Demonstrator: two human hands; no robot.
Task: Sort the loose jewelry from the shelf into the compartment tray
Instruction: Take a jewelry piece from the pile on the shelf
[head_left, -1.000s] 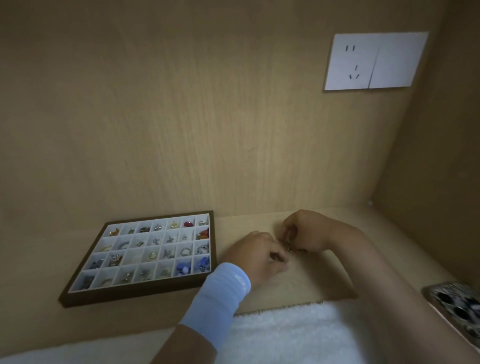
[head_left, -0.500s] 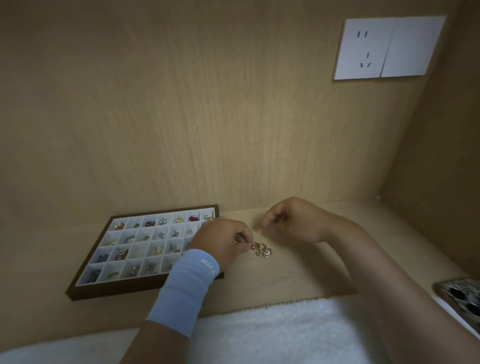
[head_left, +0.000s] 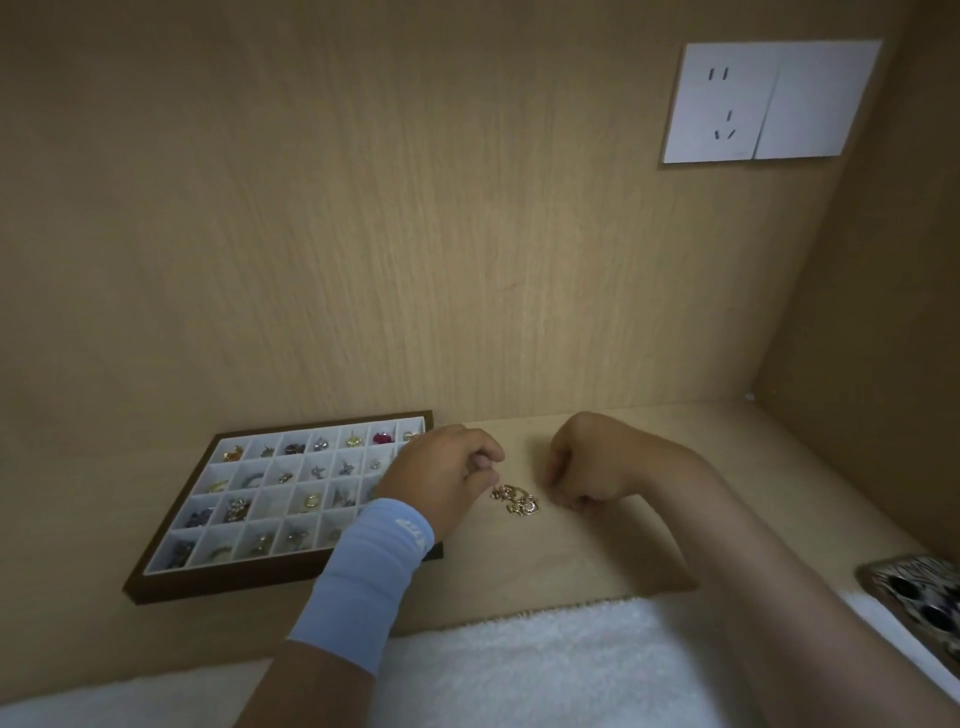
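Observation:
A brown compartment tray (head_left: 260, 578) with white dividers lies on the wooden shelf at the left, with several small jewelry pieces in its cells. A small heap of loose gold jewelry (head_left: 517, 500) lies on the shelf just right of the tray. My left hand (head_left: 441, 478), with a light blue sleeve on the wrist, hovers over the tray's right edge. Its fingertips are pinched together just left of and above the heap, and nothing shows between them. My right hand (head_left: 592, 467) rests curled in a fist right of the heap, its palm side hidden.
A white fluffy towel (head_left: 519, 660) covers the front edge. A phone in a patterned case (head_left: 924, 597) lies at the far right. A white socket plate (head_left: 769, 101) sits high on the back panel. A side wall closes the shelf on the right.
Both hands were together over the heap. They have drawn apart, the left hand going left toward the tray, and the gold heap now shows between them.

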